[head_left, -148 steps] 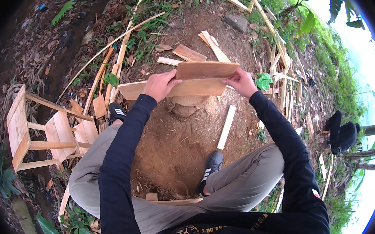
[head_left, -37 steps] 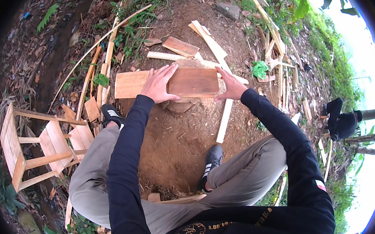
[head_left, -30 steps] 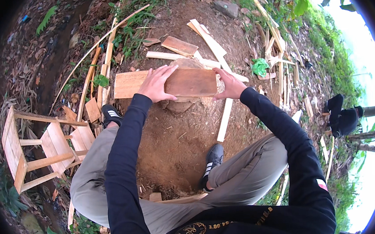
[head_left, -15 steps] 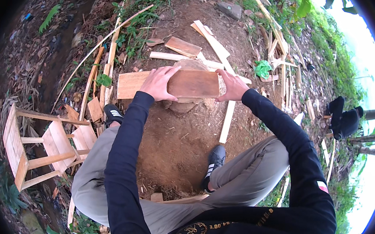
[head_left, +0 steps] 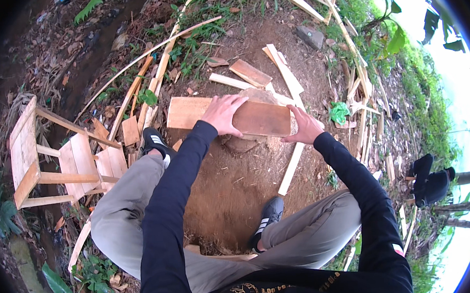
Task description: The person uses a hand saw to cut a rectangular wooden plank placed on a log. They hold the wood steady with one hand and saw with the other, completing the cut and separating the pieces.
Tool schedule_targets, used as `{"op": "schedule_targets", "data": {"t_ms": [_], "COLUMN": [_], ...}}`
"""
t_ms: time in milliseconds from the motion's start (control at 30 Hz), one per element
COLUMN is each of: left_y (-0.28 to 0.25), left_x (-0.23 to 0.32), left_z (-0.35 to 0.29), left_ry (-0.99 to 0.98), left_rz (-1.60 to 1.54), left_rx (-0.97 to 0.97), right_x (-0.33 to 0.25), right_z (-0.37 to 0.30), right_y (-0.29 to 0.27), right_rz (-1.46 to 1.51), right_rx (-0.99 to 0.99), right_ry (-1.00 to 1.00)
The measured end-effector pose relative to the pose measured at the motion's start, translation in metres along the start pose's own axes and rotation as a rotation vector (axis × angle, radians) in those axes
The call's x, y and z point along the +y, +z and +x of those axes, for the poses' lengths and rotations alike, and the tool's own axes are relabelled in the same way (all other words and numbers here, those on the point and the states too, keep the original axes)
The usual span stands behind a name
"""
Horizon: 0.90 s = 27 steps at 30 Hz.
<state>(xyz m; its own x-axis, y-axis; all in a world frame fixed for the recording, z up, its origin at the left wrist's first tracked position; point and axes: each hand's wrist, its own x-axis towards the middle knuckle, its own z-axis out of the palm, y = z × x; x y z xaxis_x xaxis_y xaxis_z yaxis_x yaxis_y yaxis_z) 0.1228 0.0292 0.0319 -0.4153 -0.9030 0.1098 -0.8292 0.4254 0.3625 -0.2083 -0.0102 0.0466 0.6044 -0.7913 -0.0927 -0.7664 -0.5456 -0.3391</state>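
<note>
A flat wooden board (head_left: 263, 118), pale at its left end and darker brown toward the right, lies across the top of a tree stump (head_left: 243, 144). My left hand (head_left: 223, 114) is closed over its middle, fingers across the far edge and thumb at the near edge. That hand covers the spot where the colour changes, so I cannot tell whether this is one board or two pieces. My right hand (head_left: 304, 126) grips the right end between thumb and fingers. Just beyond the stump lies a short brown board piece (head_left: 250, 73).
Pale wooden strips (head_left: 291, 170) lie around the stump. At left is a wooden frame with shelves (head_left: 40, 160). Long poles (head_left: 159, 70) cross the ground beyond it. A grey stone (head_left: 310, 36) and green plastic (head_left: 339, 113) are at the far right. My shoes (head_left: 270, 215) flank the stump.
The whole view has shifted, so the scene sits farther right and lower. The board now slants slightly down to the right in the picture; both hands keep their hold.
</note>
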Motion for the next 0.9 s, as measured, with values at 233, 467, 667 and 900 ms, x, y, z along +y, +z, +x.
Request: {"op": "schedule_targets", "data": {"t_ms": [233,467,667,900], "left_y": [-0.017,0.043,0.09,0.095], "left_x": [0.021,0.057,0.096,0.13], "left_z": [-0.027,-0.097,-0.136,-0.113], "left_ry": [-0.153,-0.411,-0.494,-0.399], "left_rz": [-0.279,-0.93,-1.259,-1.309], "left_rx": [0.359,0.854,0.689,0.504], "right_x": [0.047,0.133,0.128,0.091], "right_z": [-0.019,-0.04,-0.074,-0.08], "right_y": [-0.019,-0.001,0.007,-0.036], "right_rz": [-0.034,0.283,-0.035,-0.491], "right_rx": [0.419,0.374,-0.129,0.005], "right_ry": [-0.036,0.951,1.088,0.823]}}
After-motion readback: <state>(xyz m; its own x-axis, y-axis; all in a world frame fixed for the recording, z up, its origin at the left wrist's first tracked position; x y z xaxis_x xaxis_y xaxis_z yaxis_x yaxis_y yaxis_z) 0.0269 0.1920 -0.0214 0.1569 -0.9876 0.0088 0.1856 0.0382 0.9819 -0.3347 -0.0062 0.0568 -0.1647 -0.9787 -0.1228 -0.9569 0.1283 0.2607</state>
